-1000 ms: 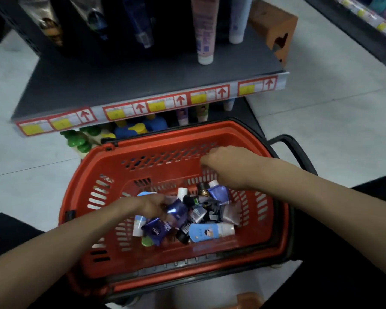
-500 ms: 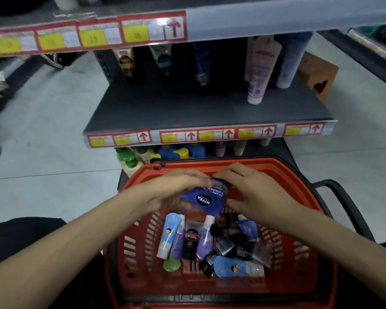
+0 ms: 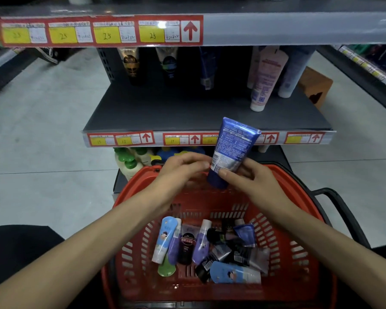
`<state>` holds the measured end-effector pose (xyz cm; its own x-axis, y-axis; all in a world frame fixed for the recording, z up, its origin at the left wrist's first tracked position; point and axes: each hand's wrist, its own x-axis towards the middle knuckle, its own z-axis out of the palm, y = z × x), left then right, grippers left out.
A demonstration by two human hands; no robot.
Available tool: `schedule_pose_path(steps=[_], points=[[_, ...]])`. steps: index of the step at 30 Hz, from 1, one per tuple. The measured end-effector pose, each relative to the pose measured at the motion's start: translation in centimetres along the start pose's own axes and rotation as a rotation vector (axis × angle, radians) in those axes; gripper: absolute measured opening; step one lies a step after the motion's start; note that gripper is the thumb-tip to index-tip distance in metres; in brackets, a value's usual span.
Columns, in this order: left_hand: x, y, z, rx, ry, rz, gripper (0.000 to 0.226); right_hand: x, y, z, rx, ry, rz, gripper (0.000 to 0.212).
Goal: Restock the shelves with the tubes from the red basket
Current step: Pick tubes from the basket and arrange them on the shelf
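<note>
One blue tube [image 3: 232, 148] is pinched near its cap by the fingers of right hand [image 3: 252, 181] and left hand [image 3: 181, 168], above the far rim of the red basket [image 3: 295, 182]; a drop short of the shelf [image 3: 187, 112] is risked if the pinch slips.

I see a blue tube [image 3: 232, 148] held upright, cap down, back label facing me, above the red basket's [image 3: 140, 179] far rim. Mixed tubes [image 3: 201, 244] lie jumbled inside, below the half-stocked grey shelf [image 3: 165, 112].

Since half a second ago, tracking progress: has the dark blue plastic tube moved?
Yes: the tube rose from the red plastic basket's rim up across the shelf's price strip.
</note>
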<state>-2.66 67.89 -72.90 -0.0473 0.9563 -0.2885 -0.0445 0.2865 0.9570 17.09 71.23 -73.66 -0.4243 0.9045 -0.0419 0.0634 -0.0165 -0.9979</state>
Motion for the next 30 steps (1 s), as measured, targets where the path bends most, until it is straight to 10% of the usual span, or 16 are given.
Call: schedule_pose_path(steps=[14,30], points=[[4.6,3.3,-0.9,0.168,0.321,0.404,0.019,7.9,-3.3,2.3,-0.157,0.233,-0.189,0.036],[14.8,5.0,-1.0,0.293,0.396,0.276,0.05,23.4,-0.5,0.0,-0.447,0.229,-0.1,0.03]])
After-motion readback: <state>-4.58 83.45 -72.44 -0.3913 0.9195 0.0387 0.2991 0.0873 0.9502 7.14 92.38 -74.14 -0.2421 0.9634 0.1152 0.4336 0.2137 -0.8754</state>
